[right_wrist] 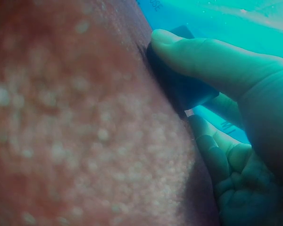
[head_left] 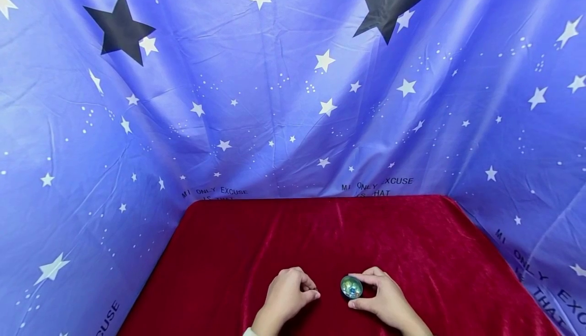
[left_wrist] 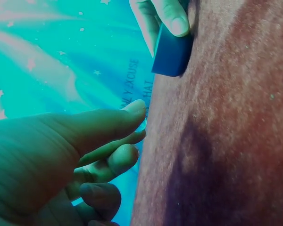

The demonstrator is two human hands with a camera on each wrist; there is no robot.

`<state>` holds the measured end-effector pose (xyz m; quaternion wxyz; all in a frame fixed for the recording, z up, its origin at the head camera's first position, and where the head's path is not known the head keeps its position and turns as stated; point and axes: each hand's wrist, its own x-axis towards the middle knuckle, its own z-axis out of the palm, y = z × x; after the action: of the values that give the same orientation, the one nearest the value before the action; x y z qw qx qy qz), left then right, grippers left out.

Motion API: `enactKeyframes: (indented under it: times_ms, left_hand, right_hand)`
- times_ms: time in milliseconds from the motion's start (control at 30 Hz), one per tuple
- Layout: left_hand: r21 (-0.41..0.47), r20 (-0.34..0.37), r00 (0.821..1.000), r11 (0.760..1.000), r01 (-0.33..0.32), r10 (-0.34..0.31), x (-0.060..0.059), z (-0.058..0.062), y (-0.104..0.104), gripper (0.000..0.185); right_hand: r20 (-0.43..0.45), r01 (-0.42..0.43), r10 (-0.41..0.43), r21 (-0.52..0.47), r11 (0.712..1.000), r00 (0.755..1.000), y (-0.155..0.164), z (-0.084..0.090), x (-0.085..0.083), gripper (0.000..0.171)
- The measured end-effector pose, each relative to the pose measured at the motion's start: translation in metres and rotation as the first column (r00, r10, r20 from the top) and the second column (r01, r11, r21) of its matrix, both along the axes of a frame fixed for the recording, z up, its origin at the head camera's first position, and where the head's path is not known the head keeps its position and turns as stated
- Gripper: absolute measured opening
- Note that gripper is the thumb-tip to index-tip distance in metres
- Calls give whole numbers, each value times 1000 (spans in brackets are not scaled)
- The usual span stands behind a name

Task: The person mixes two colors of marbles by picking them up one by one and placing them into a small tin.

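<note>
A small round dark-walled cup [head_left: 351,287] stands on the red velvet cloth, with shiny green, yellow and blue pieces inside. My right hand [head_left: 386,298] grips it from the right, thumb on the near side and fingers on the far side. In the left wrist view the cup's smooth wall [left_wrist: 172,54] looks blue, and in the right wrist view its wall [right_wrist: 179,87] is partly covered by the thumb. My left hand [head_left: 288,293] is to the left of the cup, apart from it. Its fingers are bent, thumb and index tips close together; whether something tiny is between them is unclear.
Red velvet cloth [head_left: 366,234] covers the table. Blue-purple star-printed curtains [head_left: 284,97] hang behind it and along both sides, close to the table edges.
</note>
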<state>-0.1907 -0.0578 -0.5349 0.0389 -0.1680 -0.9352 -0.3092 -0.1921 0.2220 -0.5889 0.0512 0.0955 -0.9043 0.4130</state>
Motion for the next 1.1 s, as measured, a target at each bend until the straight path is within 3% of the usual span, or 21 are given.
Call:
enactKeyframes:
  times_ms: [267, 1100]
  left_hand:
    - [19, -30, 1000, 1000, 0, 1, -4, 2, 8, 10]
    - [2, -67, 998, 1000, 13, -12, -11, 5, 29, 8]
  right_hand:
    - [-28, -18, 18, -3, 1000, 999, 0, -1, 1, 60]
    - [-7, -10, 10, -23, 1000, 1000, -1, 2, 2, 60]
